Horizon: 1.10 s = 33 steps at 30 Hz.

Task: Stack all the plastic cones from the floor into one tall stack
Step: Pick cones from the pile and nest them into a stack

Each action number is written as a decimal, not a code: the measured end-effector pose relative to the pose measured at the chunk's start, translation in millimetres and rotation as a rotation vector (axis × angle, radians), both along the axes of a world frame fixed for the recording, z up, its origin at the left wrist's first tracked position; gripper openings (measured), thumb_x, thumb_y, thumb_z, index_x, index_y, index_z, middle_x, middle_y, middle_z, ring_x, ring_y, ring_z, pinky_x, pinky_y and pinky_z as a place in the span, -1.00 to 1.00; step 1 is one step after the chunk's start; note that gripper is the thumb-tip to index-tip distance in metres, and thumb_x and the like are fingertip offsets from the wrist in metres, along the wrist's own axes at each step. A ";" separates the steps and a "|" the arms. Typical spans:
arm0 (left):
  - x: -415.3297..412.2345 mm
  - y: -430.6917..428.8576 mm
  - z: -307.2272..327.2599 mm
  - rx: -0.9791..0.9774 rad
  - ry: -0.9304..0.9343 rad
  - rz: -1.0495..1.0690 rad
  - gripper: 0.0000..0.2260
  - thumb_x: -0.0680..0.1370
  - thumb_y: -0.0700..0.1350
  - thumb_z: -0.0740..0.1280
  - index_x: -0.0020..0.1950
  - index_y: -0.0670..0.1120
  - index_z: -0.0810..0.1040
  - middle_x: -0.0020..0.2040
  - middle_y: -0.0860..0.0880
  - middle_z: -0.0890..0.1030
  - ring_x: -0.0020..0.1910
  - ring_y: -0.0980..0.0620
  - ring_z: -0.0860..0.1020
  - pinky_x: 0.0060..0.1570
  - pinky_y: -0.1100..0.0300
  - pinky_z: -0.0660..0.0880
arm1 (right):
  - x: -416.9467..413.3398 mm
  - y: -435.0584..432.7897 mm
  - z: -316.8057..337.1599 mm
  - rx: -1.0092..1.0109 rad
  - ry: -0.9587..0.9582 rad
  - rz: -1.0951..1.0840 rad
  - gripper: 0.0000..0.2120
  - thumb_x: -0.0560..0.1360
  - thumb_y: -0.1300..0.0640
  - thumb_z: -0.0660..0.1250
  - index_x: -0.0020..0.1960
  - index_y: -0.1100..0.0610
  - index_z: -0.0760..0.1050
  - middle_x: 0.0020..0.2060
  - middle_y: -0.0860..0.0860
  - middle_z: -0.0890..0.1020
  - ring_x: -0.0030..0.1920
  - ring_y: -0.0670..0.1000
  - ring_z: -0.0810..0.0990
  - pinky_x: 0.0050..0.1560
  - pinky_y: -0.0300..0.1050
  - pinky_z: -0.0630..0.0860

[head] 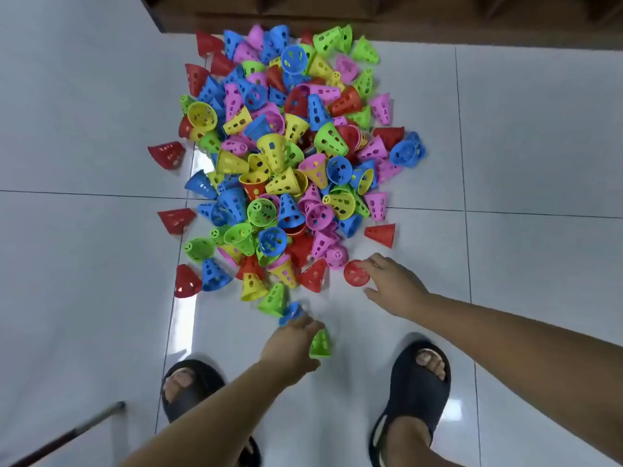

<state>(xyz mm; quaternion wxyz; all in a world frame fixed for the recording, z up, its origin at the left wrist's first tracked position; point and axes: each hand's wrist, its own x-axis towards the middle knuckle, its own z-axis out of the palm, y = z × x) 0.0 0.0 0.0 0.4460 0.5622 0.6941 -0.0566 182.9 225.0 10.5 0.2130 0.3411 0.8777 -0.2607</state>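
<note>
A big heap of perforated plastic cones (286,156) in red, blue, green, yellow and pink lies on the white tile floor. My right hand (392,286) reaches to the heap's near right edge with fingers spread, and its fingertips touch the rim of a red cone (355,273) that lies mouth towards me. My left hand (291,343) is low in the middle, its fingertips at a blurred blue cone (289,313). A green cone (320,345) stands upright against its thumb side. Whether the left hand grips either cone is unclear.
My two feet in dark slippers (416,375) stand on the white floor tiles (526,136) just behind the hands. A dark wooden furniture base (371,15) runs behind the heap. A thin stick (67,436) lies at the lower left. Loose red cones (167,154) lie left of the heap.
</note>
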 end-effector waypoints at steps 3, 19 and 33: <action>13.6 -10.6 -32.6 0.005 0.045 -0.034 -0.37 0.54 0.24 0.46 0.55 0.12 0.37 0.52 0.03 0.35 0.40 -0.10 0.49 0.22 0.02 0.52 | 4.0 5.3 -32.9 0.018 0.032 0.047 -0.45 0.58 -0.03 0.42 0.52 -0.04 0.35 0.33 0.00 0.42 0.27 0.13 0.52 0.04 0.03 0.58; 54.2 36.5 -106.5 0.392 -0.133 0.551 -0.30 0.51 -0.11 0.51 0.59 0.13 0.32 0.35 0.06 0.45 0.16 0.03 0.58 0.03 0.07 0.57 | 22.7 25.2 -97.5 -0.096 0.298 -0.070 -0.54 0.51 -0.08 0.53 0.34 0.00 0.49 0.09 -0.14 0.53 -0.13 -0.18 0.55 -0.01 -0.16 0.55; 48.9 51.2 -91.6 0.678 -0.321 0.742 -0.43 0.46 -0.24 0.56 0.33 0.13 0.42 0.12 0.18 0.65 0.11 0.13 0.67 0.13 -0.01 0.64 | 21.6 -5.0 -6.9 -0.007 0.428 -0.182 -0.55 0.45 -0.06 0.61 0.26 -0.03 0.54 -0.12 -0.28 0.59 -0.12 -0.40 0.58 -0.14 -0.52 0.43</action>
